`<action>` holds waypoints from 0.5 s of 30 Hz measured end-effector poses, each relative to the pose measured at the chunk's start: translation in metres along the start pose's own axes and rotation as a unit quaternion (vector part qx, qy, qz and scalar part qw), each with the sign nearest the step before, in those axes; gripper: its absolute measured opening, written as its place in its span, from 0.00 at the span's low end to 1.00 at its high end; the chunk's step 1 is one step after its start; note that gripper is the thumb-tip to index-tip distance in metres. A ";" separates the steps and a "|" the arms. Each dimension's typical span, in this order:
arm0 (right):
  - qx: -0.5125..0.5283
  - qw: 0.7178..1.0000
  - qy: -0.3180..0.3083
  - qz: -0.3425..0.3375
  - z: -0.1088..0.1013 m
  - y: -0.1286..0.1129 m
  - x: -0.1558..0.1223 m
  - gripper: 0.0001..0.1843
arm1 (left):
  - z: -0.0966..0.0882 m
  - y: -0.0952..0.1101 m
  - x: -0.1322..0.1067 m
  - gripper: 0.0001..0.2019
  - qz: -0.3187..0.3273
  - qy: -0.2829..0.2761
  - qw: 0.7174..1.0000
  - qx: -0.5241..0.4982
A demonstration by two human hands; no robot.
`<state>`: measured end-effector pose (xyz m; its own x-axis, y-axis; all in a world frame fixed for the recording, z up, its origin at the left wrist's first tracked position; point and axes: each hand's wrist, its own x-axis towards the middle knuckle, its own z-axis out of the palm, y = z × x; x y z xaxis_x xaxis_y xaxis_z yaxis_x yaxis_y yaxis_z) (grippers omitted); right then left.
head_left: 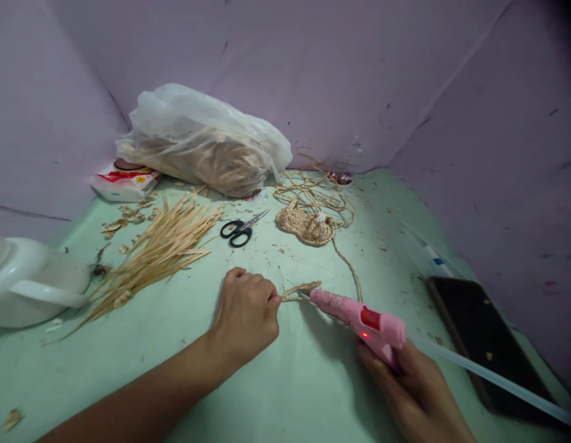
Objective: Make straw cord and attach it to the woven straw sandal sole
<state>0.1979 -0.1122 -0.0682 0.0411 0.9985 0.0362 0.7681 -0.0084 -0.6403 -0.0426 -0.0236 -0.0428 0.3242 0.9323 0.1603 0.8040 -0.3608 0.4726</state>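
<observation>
My right hand (408,384) grips a pink glue gun (345,307) with a red light lit on its side and a long clear glue stick (493,372) out of its back. The nozzle points left, at a short loop of braided straw cord (301,289). The end of that loop is pinched in my left hand (248,311), thumb and fingers closed. From beside the gun, a strand of the cord (347,264) runs up to a coiled braided piece (304,223) with a small white cluster on it. Whether the nozzle touches the cord, I cannot tell.
Black-handled scissors (239,232) lie beyond my left hand, beside a bundle of dry straw strips (160,246). A white jug (31,283) stands at left, a dark phone (488,338) at right. A stuffed plastic bag (207,141) and a box (126,183) sit by the wall.
</observation>
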 end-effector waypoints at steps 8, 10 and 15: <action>-0.002 0.999 0.039 0.003 -0.001 -0.011 0.002 0.16 | 0.000 0.000 -0.001 0.07 0.004 0.001 1.000 0.002; 0.001 0.999 0.036 0.004 -0.002 -0.010 0.003 0.16 | 0.000 0.000 0.000 0.07 0.004 0.001 1.000 0.000; 0.007 0.999 0.047 -0.002 -0.006 -0.010 0.003 0.14 | -0.001 0.000 0.000 0.07 0.005 0.000 1.000 0.002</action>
<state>0.1938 -0.1090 -0.0574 0.0974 0.9891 0.1104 0.7596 -0.0022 -0.6504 -0.0427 -0.0238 -0.0421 0.3324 0.9287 0.1641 0.8027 -0.3700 0.4677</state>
